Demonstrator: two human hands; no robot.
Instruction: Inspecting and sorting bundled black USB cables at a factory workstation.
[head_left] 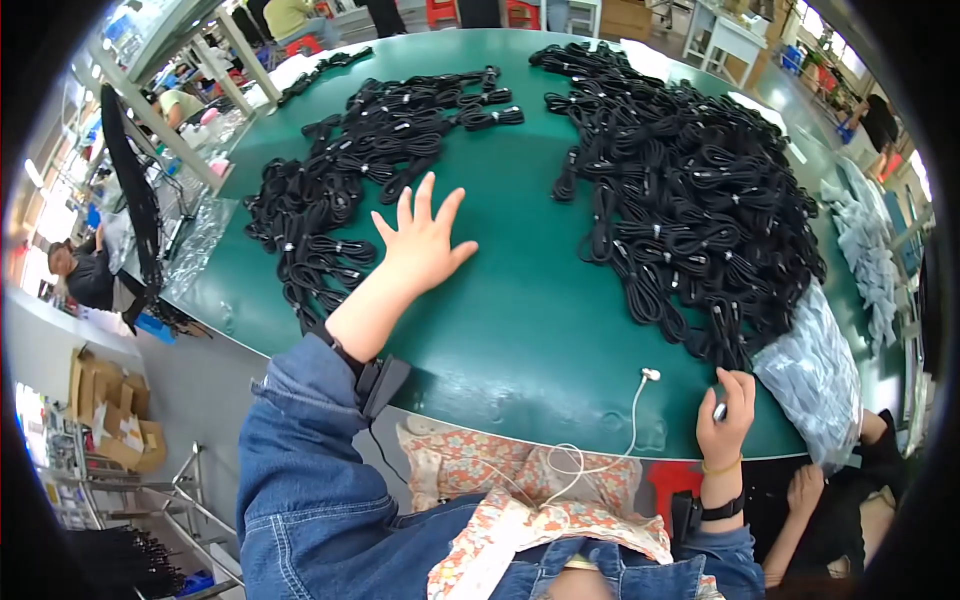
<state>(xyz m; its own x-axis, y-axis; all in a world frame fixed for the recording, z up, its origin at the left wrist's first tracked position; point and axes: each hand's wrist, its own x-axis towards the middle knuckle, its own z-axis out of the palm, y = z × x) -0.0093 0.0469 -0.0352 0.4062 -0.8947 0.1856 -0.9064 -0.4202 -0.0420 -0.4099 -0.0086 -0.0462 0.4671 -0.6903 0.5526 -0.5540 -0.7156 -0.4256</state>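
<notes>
My left hand [422,245] is open, fingers spread, over the green tabletop beside the left pile of coiled black cables [390,140]. It holds nothing. Near the table's front edge, my right hand [727,425] is closed, fingers curled. A small whitish piece [720,411] shows between thumb and fingers; its kind is too small to tell. Just beyond these fingertips lies a tied black cable bundle [728,325] at the near end of the large right-hand cable heap [700,190]. A white earphone [650,375] rests on the table to the left of my right hand, its cord running to my lap.
Clear plastic bags [815,370] lie at the table's right edge, next to another person's hand [805,490]. A metal post [165,135] and hanging black cables [135,190] stand left. Cardboard boxes [115,410] sit beyond the left edge. Several people are in the background.
</notes>
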